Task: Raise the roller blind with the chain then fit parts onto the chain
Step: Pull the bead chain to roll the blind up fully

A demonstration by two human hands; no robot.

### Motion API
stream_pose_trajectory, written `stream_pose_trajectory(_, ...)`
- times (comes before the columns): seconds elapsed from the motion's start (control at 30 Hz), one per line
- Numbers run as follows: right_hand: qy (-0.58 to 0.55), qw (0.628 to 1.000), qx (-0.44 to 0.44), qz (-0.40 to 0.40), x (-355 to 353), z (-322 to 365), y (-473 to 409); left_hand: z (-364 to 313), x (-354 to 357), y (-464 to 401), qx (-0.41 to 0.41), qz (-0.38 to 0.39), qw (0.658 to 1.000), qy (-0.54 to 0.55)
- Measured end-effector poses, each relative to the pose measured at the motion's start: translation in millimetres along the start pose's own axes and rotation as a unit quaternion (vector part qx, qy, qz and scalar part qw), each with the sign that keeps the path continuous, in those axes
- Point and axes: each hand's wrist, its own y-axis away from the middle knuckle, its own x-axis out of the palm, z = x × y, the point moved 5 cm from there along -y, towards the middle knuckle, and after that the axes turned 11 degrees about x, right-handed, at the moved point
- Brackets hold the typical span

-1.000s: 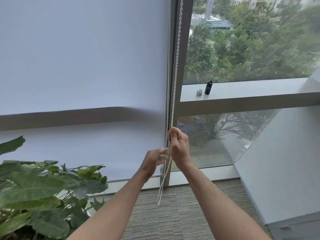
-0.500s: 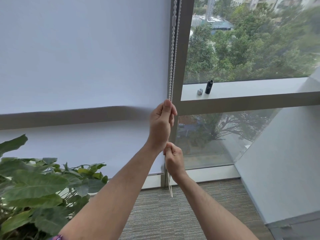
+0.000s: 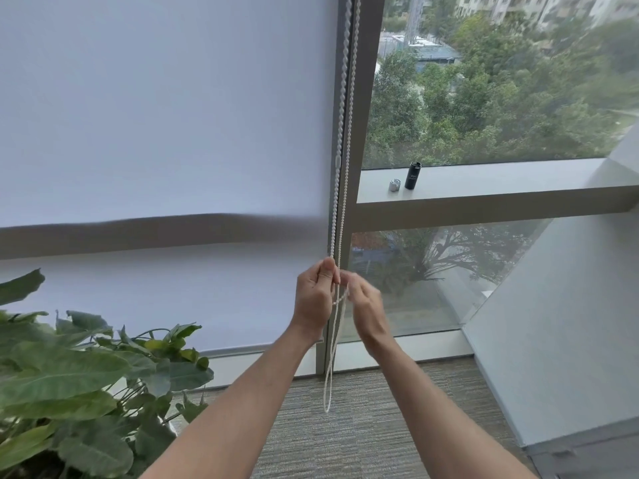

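Your left hand (image 3: 313,299) pinched the chain (image 3: 342,140) beside the blind's (image 3: 166,108) right edge; your right hand (image 3: 366,305), blurred, held fingers loosely round it. Floor lay clear below the loop.

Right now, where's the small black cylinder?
In the head view, the black cylinder stands upright on the window ledge, right of the bead chain, just beside a small silver part.
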Motion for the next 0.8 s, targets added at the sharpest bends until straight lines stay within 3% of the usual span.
stream_pose_trajectory(0.13, -0.076, 0.993, -0.087, -0.001, 4.1, 63.6, 4.2, 19.5, 2.2, 15.0, -0.033, 0.012, 0.999, -0.010)
stream_pose_trajectory(0.3, -0.187, 0.964, -0.167, 0.084, 18.2, 120.4, 14.4, 39.6, -4.0, 31.2, -0.075, 0.019, 0.997, -0.024)
stream_pose_trajectory(0.4, -0.186, 0.964, -0.190, 0.027, 22.9, 122.5, 16.7, 47.6, -3.5, 34.5, -0.101, 0.031, 0.994, 0.000)
stream_pose_trajectory(0.53, -0.134, 0.961, -0.235, -0.049, 17.0, 118.6, 18.7, 45.7, 1.5, 27.6, -0.085, 0.089, 0.990, -0.069)
stream_pose_trajectory(0.67, -0.118, 0.963, -0.233, -0.062, 10.0, 110.7, 14.9, 44.5, -3.7, 24.9, -0.108, 0.165, 0.979, -0.060)
stream_pose_trajectory(0.8, -0.089, 0.973, -0.202, -0.059, 14.1, 78.7, 14.6, 50.2, -19.6, 25.2, -0.189, 0.255, 0.944, -0.090)
